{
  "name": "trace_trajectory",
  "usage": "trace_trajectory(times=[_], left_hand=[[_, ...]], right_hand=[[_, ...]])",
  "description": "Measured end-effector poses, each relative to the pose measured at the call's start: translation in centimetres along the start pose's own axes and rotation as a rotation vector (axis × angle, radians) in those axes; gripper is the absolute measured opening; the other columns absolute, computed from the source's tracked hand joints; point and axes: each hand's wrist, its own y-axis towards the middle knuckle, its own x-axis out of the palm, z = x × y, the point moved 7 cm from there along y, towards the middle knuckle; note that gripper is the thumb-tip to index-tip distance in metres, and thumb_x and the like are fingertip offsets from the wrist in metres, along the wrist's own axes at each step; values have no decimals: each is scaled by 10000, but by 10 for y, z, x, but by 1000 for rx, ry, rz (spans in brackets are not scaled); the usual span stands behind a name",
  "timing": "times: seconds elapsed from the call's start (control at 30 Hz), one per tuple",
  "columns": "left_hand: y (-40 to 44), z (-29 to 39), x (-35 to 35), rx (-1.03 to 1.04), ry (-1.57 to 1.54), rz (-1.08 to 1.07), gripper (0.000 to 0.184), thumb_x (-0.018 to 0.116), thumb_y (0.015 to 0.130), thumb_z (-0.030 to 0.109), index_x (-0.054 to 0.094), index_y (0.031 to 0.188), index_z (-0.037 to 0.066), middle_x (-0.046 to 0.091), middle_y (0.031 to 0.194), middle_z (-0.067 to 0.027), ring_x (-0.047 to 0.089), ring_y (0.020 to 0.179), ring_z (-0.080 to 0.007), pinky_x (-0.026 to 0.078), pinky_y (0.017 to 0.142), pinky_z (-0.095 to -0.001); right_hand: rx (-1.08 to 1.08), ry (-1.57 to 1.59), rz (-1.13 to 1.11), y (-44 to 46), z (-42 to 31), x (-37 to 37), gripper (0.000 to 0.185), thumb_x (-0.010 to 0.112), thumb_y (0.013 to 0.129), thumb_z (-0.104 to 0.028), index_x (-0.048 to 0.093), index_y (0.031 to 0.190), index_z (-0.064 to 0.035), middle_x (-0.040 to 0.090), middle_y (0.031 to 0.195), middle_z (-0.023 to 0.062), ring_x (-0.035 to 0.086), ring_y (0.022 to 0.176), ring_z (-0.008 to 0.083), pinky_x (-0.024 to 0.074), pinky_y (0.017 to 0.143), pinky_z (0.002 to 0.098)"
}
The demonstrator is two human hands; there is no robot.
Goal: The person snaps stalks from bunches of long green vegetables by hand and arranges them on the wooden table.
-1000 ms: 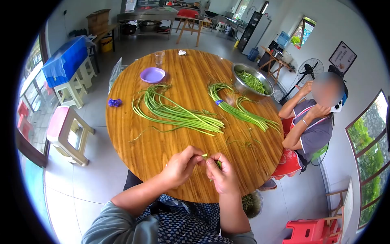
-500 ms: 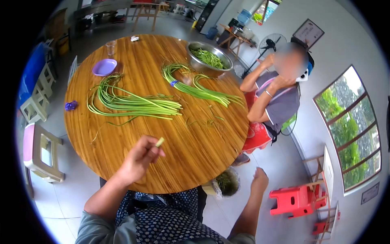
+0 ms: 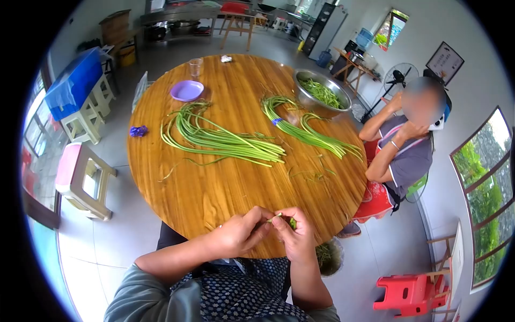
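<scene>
My left hand (image 3: 244,232) and my right hand (image 3: 294,232) meet above the table's near edge, both closed. Between their fingertips is a short piece of garlic scape (image 3: 275,217), pale at its end. More green pieces (image 3: 292,223) show in the curl of my right hand. Farther in on the table lies a loose pile of long garlic scapes (image 3: 222,137), their cut ends pointing right. Right of it, a second bunch of garlic scapes (image 3: 308,135) has a blue-purple tie (image 3: 277,122) around it.
The round wooden table (image 3: 214,198) also bears a steel bowl (image 3: 301,96) of cut green pieces, a purple dish (image 3: 186,91), a clear cup (image 3: 196,67) and purple ties (image 3: 138,131). A co-worker (image 3: 405,139) sits at the right. A lined bin (image 3: 335,257) stands below the edge.
My right hand has come up from beside the bin to meet my left hand, which has moved right and lower. The camera view has shifted left.
</scene>
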Motion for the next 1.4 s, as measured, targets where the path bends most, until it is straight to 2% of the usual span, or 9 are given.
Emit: trace_trajectory(times=[0.23, 0.3, 0.33, 0.47, 0.73, 0.97, 1.03, 1.23, 1.4], left_hand=[[-1, -3, -17, 15, 110, 110, 207, 603, 956, 123, 525, 1079, -24, 674, 818, -146, 690, 723, -254, 530, 636, -337], [0, -11, -15, -90, -3, 105, 191, 586, 969, 154, 553, 1037, -22, 680, 797, -158, 691, 723, -300, 537, 673, -360], [0, -13, -13, -87, -8, 104, 191, 586, 969, 154, 553, 1037, -22, 680, 797, -158, 691, 723, -300, 537, 673, -360], [0, -37, -2, -224, -318, 60, 196, 558, 997, 172, 555, 1047, -18, 675, 821, -98, 665, 766, -185, 524, 709, -315], [4, -12, -23, -105, -108, 28, 107, 560, 969, 70, 580, 1053, 7, 657, 870, -105, 656, 825, -207, 518, 731, -325], [3, 13, -26, 397, 169, -51, 239, 609, 757, -108, 613, 964, 11, 630, 891, -147, 646, 852, -344, 521, 725, -391], [-3, 30, -8, 629, 62, -278, 266, 606, 760, -104, 617, 995, 19, 633, 920, -153, 641, 875, -354, 517, 749, -419], [16, 15, -53, 188, 193, 52, 134, 622, 901, 44, 606, 1034, 33, 654, 906, -156, 660, 821, -344, 532, 710, -394], [58, -11, -78, 179, 261, 91, 106, 595, 924, 87, 590, 1019, 39, 654, 875, -199, 646, 795, -400, 532, 678, -432]], right_hand=[[-124, -220, 42, 7, -3, 12, 108, 675, 924, -104, 619, 955, -18, 638, 808, 30, 581, 642, 129, 455, 553, 261], [-601, -714, 69, -4, -38, 31, 61, 652, 913, -56, 621, 948, -17, 652, 842, 103, 647, 698, 252, 510, 603, 332], [-610, -764, 66, -3, -39, 33, 39, 633, 904, -30, 623, 940, -20, 638, 836, 139, 646, 710, 303, 518, 602, 359], [-628, -755, -4, 5, -35, 26, 56, 642, 918, -62, 621, 945, -19, 643, 838, 124, 647, 737, 271, 510, 630, 340], [-431, -452, -11, 11, -26, 22, 125, 656, 939, -126, 586, 941, -23, 627, 815, 76, 587, 700, 165, 467, 645, 281], [285, 631, -270, 3, 20, 30, 107, 609, 967, -123, 539, 1010, -54, 511, 731, 5, 430, 551, 77, 350, 488, 244], [257, 519, -165, 7, 56, 31, 92, 573, 958, -106, 549, 1020, -42, 556, 878, 32, 470, 638, 94, 382, 534, 237], [386, 906, -166, 24, 62, 8, 205, 489, 1014, -226, 592, 1007, -48, 576, 924, 71, 461, 639, 126, 352, 561, 251], [230, 1054, 8, 60, 47, -32, 203, 490, 996, -207, 568, 975, -21, 513, 937, 89, 457, 683, 149, 358, 589, 272]])
